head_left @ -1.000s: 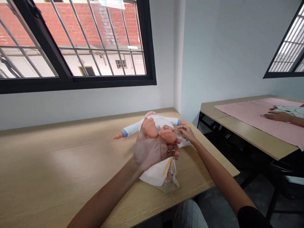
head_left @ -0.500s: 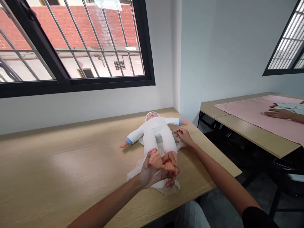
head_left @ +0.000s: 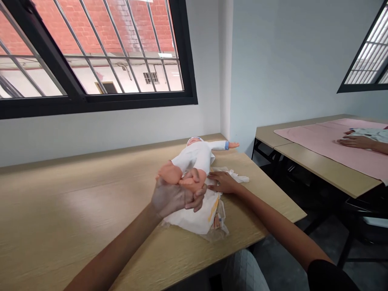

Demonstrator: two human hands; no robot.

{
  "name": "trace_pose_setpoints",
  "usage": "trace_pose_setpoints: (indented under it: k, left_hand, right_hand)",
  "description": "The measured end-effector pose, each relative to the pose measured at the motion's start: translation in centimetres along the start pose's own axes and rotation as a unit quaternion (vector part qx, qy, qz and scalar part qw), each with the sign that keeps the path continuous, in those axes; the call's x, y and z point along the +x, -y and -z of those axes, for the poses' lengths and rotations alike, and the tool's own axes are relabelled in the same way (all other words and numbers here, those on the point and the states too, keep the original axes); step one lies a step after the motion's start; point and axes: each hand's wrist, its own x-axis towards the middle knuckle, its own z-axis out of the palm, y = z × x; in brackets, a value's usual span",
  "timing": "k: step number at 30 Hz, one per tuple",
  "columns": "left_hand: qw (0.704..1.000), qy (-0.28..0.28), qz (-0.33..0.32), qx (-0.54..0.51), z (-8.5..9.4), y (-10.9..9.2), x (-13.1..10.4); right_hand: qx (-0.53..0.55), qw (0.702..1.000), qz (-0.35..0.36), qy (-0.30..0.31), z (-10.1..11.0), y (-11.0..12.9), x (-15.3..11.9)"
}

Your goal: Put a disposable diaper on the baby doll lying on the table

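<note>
A baby doll [head_left: 197,155] in a white suit with blue cuffs lies on its back, its head towards the wall. My left hand [head_left: 174,198] is closed around the doll's feet and lower legs and holds them up, tilted to the left. Beneath the legs a white disposable diaper [head_left: 194,220] with a yellow strip and a printed front edge is spread on the table. My right hand [head_left: 224,182] rests at the diaper's right side, by the doll's hip, fingers stretched leftward; their tips are partly hidden. The doll's left-side arm is out of sight behind its raised legs.
The wooden table [head_left: 91,198] runs along the wall below a barred window [head_left: 121,101]. Across a gap to the right stands another table with a pink cloth [head_left: 327,137]. Another person's hand [head_left: 356,141] lies there beside a pale patterned cloth [head_left: 371,134].
My left hand has lifted the doll's legs and swung them left, uncovering more of the diaper. My right hand has moved left and down onto the diaper's side, its fingers now stretched out.
</note>
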Motion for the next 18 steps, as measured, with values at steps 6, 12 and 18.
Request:
trace_pose_setpoints:
  k: [6,12,18]
  left_hand:
    - [1.000,0.027,0.006,0.007,0.4,-2.4,-1.2]
    - [0.999,0.039,0.016,0.023,0.4,-0.7,-0.7]
    - [0.992,0.052,0.096,0.069,0.5,2.0,-0.2]
  right_hand:
    - [-0.090,0.992,-0.016,0.091,0.1,-0.2,-0.1]
    - [-0.123,0.988,-0.022,0.087,-0.9,-0.4,0.6]
    - [-0.128,0.990,0.003,0.051,-0.8,-1.1,1.3]
